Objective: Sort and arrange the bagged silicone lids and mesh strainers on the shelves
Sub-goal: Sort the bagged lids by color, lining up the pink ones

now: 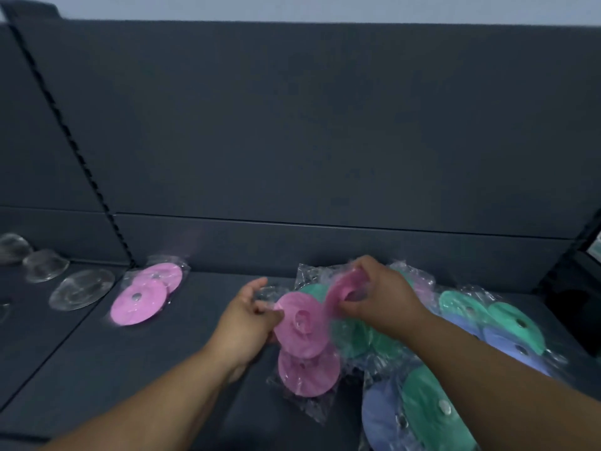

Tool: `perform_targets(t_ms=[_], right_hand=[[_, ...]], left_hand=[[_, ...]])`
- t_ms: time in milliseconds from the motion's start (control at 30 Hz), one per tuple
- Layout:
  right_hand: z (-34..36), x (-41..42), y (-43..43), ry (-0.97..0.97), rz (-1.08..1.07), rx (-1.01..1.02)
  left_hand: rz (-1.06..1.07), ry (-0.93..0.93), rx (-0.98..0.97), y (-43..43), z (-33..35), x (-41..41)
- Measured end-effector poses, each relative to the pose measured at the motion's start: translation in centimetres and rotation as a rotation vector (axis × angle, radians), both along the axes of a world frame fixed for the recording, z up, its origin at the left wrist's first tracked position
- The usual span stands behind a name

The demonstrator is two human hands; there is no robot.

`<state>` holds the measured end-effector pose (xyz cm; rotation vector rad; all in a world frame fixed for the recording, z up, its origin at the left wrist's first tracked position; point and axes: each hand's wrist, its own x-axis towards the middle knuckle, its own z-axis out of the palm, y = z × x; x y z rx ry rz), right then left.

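Observation:
My left hand point(248, 315) pinches the clear bag of a pink silicone lid pack point(304, 325) at its left edge. A second bagged pink lid point(344, 288), blurred, is gripped by my right hand point(377, 296) just above the pile. Beneath them lies another pink lid pack point(307, 374) on the dark shelf point(182, 359). A pile of bagged green and blue lids point(432, 411) spreads to the right, with more green and blue packs point(500, 320) behind my right arm. One bagged pink pack point(146, 294) lies alone at the left.
Three clear dome-shaped items, possibly strainers or lids point(81, 288), sit on the neighbouring shelf section at the left. The dark back panel point(325, 125) rises behind. A slotted upright point(71, 141) divides the sections. A dark opening point(579, 304) is at the right edge.

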<state>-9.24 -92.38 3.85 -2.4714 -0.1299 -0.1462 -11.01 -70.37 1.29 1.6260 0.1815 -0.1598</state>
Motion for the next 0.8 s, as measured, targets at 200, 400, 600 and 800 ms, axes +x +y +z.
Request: perform_targets(t_ms=[200,400,600,800], right_hand=[[1.5,-0.5,1.6,-0.126,-0.199,0.226],[3.1,-0.9,5.7,-0.16,-0.309,0.325],[0.5,-0.1,12.6,0.153,-0.358,0.565],[-1.3,0.8,21.2,0.163,-0.306,0.46]], left_hand=[[0.017,-0.085,0.052,2.5,-0.2,0.3],[-0.216,-0.258,0.146,7.1,2.0,0.7],[-0.066,-0.604,0.79,16.0,3.3,2.1],[0.004,-0.468,0.695,24.4,1.1,3.2]])
